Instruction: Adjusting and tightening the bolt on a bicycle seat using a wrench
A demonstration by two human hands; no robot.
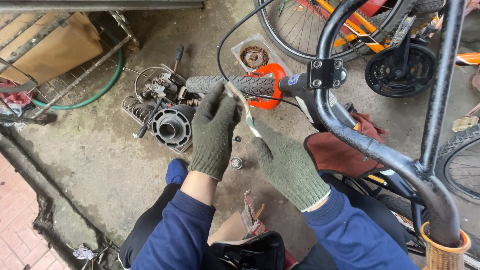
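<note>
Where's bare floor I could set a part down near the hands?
Bare concrete lies left of the left hand, between the parts tray and the brick edge. A smaller patch sits between the green hose and the tray. Under the right hand it is crowded: small cap, red rag, bicycle frame.

Green hose (pixel 102 90), tray of metal parts (pixel 160 107), black chainring (pixel 400 70), small round cap (pixel 236 163)

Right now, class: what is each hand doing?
Left hand: closed, pinching the strip's top end.
Right hand: closed on the strip's lower end.
</note>
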